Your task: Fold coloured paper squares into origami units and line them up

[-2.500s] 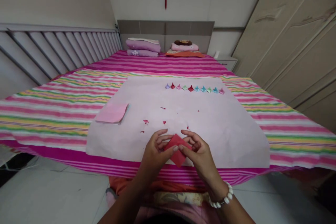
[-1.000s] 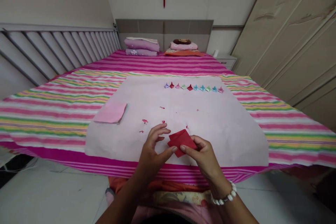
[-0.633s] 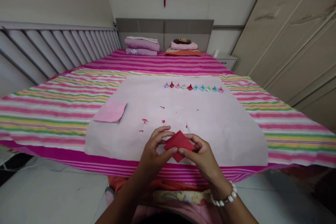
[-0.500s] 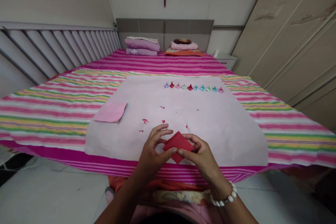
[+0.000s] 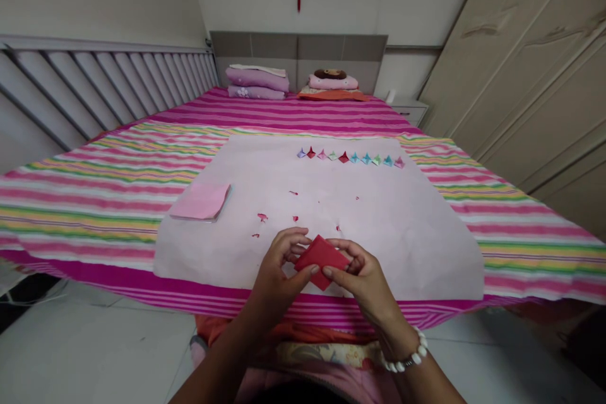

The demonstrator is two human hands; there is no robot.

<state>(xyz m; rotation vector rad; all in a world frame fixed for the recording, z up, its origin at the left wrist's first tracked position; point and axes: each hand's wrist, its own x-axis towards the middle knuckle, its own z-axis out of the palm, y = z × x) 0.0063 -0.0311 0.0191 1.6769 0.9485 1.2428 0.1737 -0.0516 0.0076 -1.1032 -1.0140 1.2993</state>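
A red square of folded paper (image 5: 322,259) is held with one corner pointing away from me, over the near part of a large white sheet (image 5: 426,233). My left hand (image 5: 283,265) grips its left side, thumb on top and fingers behind. On the right side, my right hand (image 5: 358,269) pinches it the same way, with a white bead bracelet on that wrist. Both thumbs lie close together near the paper's middle. The fingertips behind the paper are partly hidden. Several small red paper scraps (image 5: 262,218) lie on the sheet beyond my hands.
A row of small folded paper pieces (image 5: 343,157) in several colours runs along the sheet's far right part. To the left sits a stack of pink paper (image 5: 201,201). The striped bed (image 5: 85,202) has folded bedding (image 5: 258,79) by its headboard and a railing (image 5: 108,88) on the left.
My left fingers have curled in closer to the red paper's upper left edge. The paper has tilted slightly; both hands keep hold of it.
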